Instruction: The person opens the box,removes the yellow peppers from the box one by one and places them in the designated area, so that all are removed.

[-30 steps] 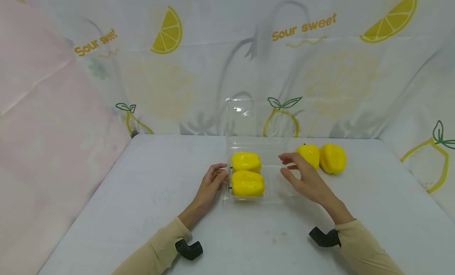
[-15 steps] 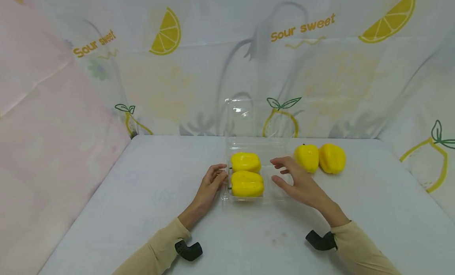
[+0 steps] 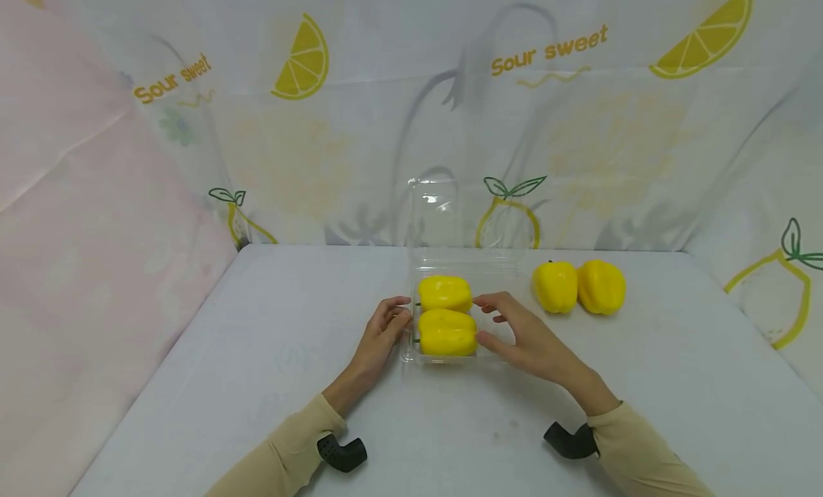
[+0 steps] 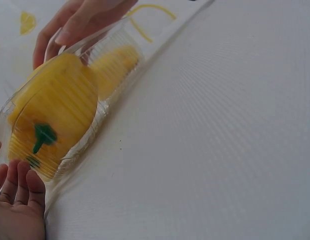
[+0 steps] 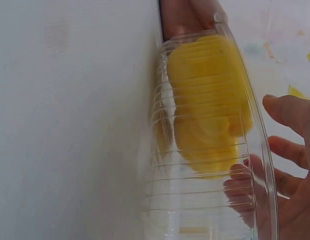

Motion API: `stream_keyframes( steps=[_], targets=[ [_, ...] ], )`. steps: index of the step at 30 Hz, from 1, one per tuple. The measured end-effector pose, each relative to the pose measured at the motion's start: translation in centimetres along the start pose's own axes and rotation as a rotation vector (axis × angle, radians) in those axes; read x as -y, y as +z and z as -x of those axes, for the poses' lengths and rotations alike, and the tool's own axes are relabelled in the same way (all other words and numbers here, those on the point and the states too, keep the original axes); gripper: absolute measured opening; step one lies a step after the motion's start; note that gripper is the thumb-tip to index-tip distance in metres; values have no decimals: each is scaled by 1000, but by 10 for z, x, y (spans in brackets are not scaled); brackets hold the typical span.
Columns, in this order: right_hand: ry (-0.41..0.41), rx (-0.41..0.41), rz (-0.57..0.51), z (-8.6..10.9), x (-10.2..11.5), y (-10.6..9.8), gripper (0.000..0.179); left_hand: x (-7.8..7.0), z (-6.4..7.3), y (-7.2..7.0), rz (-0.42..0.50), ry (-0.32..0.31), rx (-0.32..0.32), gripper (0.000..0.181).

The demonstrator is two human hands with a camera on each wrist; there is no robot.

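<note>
We are having two yellow bell peppers (image 3: 448,333) lying in the clear clamshell (image 3: 495,268), its lid (image 3: 444,204) standing raised, and two loose bell peppers (image 3: 556,288) sitting outside. Our right hand (image 3: 527,338) is hovering empty, fingers spread, beside the packed pair; our left hand (image 3: 383,329) is resting relaxed fingers against the clamshell's side.

Left sleeve (image 3: 283,443): towards seven o'clock in the head view we see plain beige cloth, long, softly creased, narrowing to a snug cuff.
Right sleeve (image 3: 646,450): between four and five o'clock we find the same beige, lightly wrinkled.
Left elbow-piece (image 3: 343,454): matt black, a thick bent tube just below the cuff at six o'clock; we make out small dots on its sleeve end.
Right elbow-piece (image 3: 572,441): also black and bent, at eight o'clock from its cuff.
Left hand (image 3: 381,329), right hand (image 3: 524,340): bare, we note.
</note>
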State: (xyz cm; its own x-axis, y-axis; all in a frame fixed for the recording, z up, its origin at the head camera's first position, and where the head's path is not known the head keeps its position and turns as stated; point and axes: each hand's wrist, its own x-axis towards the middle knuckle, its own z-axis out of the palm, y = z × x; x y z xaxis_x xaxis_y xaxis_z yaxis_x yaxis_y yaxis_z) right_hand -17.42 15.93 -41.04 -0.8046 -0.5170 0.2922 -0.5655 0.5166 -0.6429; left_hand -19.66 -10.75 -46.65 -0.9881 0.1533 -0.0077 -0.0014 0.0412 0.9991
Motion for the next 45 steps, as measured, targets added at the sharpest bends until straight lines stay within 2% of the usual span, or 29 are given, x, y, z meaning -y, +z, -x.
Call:
stream_keyframes(
  steps=[13,29,45],
  targets=[
    [-31,14,39,-4,3,10,54,-2,1,2,8,-9,-7,37],
    [23,57,43,-10,7,17,56,-1,0,1,1,-4,-3,36],
    [7,66,79,-12,17,24,63,-3,1,0,3,-6,1,36]
  ],
)
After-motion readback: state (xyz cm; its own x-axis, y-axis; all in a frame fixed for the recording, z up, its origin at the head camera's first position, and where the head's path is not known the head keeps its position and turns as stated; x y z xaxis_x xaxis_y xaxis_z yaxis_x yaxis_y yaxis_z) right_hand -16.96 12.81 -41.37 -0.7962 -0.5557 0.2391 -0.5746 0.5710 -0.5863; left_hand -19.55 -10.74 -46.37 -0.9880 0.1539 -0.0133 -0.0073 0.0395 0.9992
